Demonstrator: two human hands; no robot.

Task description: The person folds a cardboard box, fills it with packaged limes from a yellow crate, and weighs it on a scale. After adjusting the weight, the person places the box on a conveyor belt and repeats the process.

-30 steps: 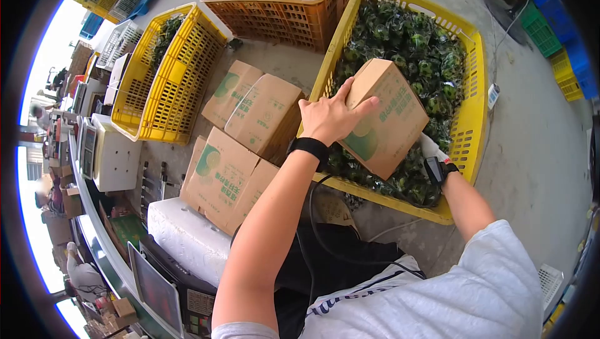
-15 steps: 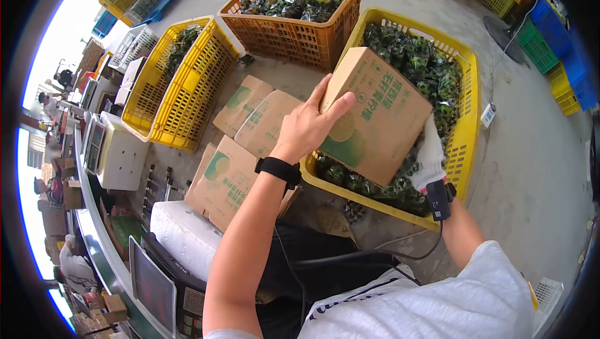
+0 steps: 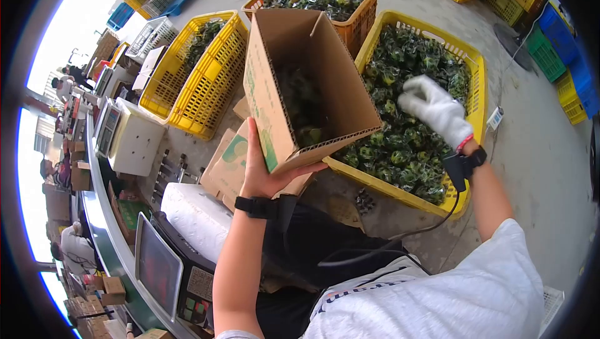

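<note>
My left hand (image 3: 265, 173), bare, grips a cardboard box (image 3: 262, 98) with green printing by its lower edge. The box is tilted with its mouth toward me, and a few dark green wrapped pieces (image 3: 309, 126) show in its shadowy inside. In a white glove, my right hand (image 3: 434, 109) hovers over the large yellow crate (image 3: 478, 98). Its fingers are curved and apart, with nothing visible between them. Many green fruits in clear plastic wrap (image 3: 406, 151) fill that crate.
Flattened printed cartons (image 3: 228, 164) lie beneath the box. An orange crate (image 3: 362, 23) and another yellow crate (image 3: 209, 89), both with wrapped fruit, stand behind. At left are a white foam block (image 3: 194, 214) and a scale (image 3: 159, 270). Stacked crates (image 3: 556, 39) line the right back.
The box has swung left from above the yellow crate and turned so its open mouth faces me. My gloved hand has come away from it and now shows over the fruit.
</note>
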